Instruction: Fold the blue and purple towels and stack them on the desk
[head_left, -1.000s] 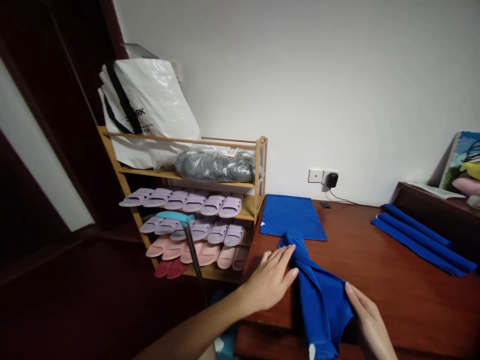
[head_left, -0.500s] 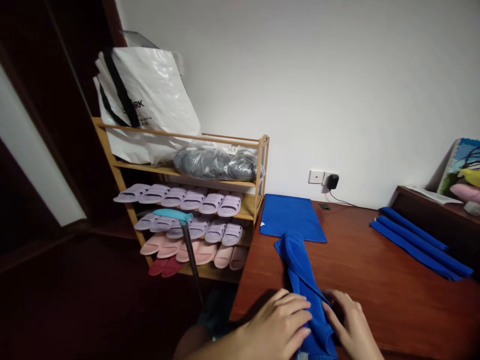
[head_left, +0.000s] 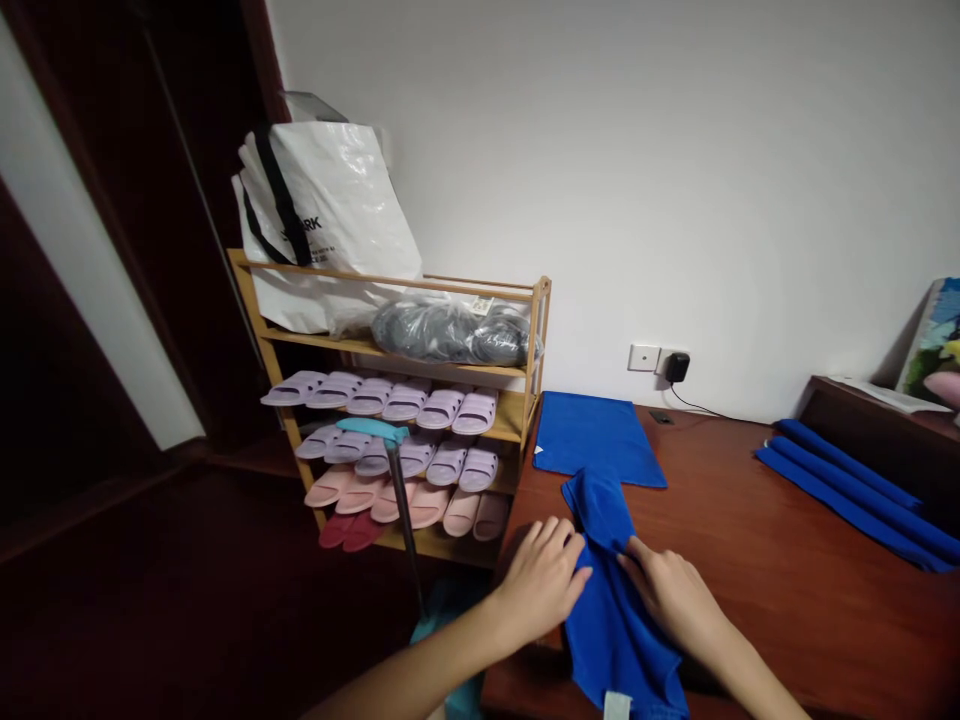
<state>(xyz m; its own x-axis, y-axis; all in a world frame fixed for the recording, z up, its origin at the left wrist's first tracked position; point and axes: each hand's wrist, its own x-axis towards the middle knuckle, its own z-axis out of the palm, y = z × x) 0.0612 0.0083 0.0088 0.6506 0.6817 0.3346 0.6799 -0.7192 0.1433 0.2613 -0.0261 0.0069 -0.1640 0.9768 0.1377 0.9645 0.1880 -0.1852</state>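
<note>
A blue cloth (head_left: 619,630) lies lengthwise at the table's front, partly folded, its near end with a white label hanging at the edge. My left hand (head_left: 541,578) is closed on its left edge, fingers curled over the fabric. On the opposite edge, my right hand (head_left: 666,592) pinches the cloth between thumb and fingers. Just beyond the cloth's far end lies a flat, squared blue cloth (head_left: 600,435) with a small white tag. Several long folded blue cloths (head_left: 847,490) rest side by side at the right.
The brown table (head_left: 720,500) meets the wall, where a black plug (head_left: 677,367) sits in a socket. To the left stands a wooden shoe rack (head_left: 534,330) with slippers (head_left: 405,398) and a white bag (head_left: 352,200). A blue-handled pole (head_left: 401,490) stands before it.
Both hands have moved farther up the cloth, away from me. Its near part is now spread wider, and the white label shows more fully. The view has shifted slightly left.
</note>
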